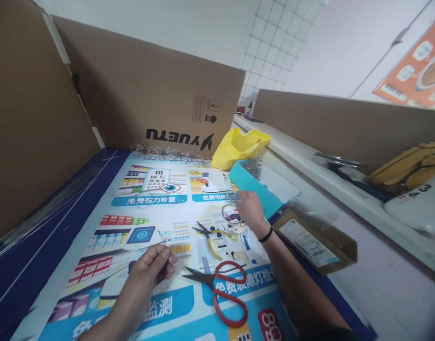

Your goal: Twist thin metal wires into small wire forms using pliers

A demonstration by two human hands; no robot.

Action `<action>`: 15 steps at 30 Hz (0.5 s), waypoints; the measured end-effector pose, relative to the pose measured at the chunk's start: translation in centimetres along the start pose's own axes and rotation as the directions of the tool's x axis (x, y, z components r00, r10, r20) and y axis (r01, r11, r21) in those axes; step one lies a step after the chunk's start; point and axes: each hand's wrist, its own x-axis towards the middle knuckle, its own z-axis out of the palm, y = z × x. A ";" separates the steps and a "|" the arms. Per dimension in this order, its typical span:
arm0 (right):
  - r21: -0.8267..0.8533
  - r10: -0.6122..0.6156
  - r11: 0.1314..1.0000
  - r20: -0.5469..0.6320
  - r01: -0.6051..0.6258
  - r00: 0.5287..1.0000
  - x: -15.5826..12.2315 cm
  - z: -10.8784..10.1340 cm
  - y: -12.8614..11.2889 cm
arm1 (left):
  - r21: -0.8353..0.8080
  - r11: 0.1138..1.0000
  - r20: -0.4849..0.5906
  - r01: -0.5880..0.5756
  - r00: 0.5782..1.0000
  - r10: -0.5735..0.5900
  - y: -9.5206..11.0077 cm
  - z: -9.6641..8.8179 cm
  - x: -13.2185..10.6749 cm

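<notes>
My left hand (151, 265) is closed in a pinch around a small bunch of thin silvery wires (164, 239), whose ends fan out above the fingertips. Further off, my right hand (250, 208) reaches over the printed sheet beside an open turquoise box (253, 187). Its fingers are drawn together at a small greyish thing that I cannot make out. Just under those fingers lies a round ring-like coil (230, 214). Between the hands rest pliers with yellow handles (213, 241), jaws apart. Nearer to me are scissors with red handles (229, 293), blades slightly parted.
Tangled silvery wire scraps (171, 152) lie along the back by a cardboard panel (149, 94). A yellow bag (238, 147) stands behind the turquoise box. At the right are an open brown carton (313, 241) and a white ledge (291, 151) bearing several things.
</notes>
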 end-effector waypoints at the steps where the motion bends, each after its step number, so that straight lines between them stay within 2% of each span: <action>1: -0.012 -0.054 0.998 0.028 0.054 0.998 -0.8 0.9 -0.9 | -0.021 1.000 -0.025 0.007 1.000 -0.008 -0.1 0.1 0.1; 3: 0.003 -0.179 0.984 0.134 0.181 0.975 -2.9 3.3 -3.3 | -0.060 0.998 -0.032 0.024 0.999 -0.026 -0.2 0.2 0.2; 4: 0.031 -0.253 0.967 0.200 0.252 0.947 -4.0 4.6 -4.6 | -0.072 0.997 -0.016 0.037 0.999 -0.038 -0.3 0.2 0.3; 5: 0.075 -0.356 0.934 0.267 0.349 0.895 -5.0 5.7 -5.7 | -0.079 0.996 0.003 0.050 0.999 -0.050 -0.4 0.3 0.3; 6: 0.126 -0.528 0.847 0.316 0.517 0.788 -5.9 6.7 -6.6 | -0.082 0.995 0.026 0.060 0.998 -0.058 -0.4 0.5 0.3; 7: 0.151 -0.639 0.763 0.324 0.629 0.698 -6.6 7.4 -7.3 | -0.080 0.994 0.048 0.074 0.996 -0.070 -0.5 0.6 0.3; 9: 0.153 -0.715 0.691 0.287 0.706 0.638 -7.4 8.1 -7.9 | -0.081 0.991 0.081 0.104 0.992 -0.097 -0.6 1.1 0.2; 12: 0.165 -0.729 0.683 0.198 0.711 0.655 -7.5 7.9 -7.6 | -0.080 0.986 0.115 0.148 0.984 -0.139 -0.9 1.8 -0.1; 15: 0.237 -0.678 0.730 0.134 0.641 0.723 -7.5 7.5 -7.2 | -0.073 0.990 0.093 0.124 0.989 -0.117 -1.4 2.3 -0.3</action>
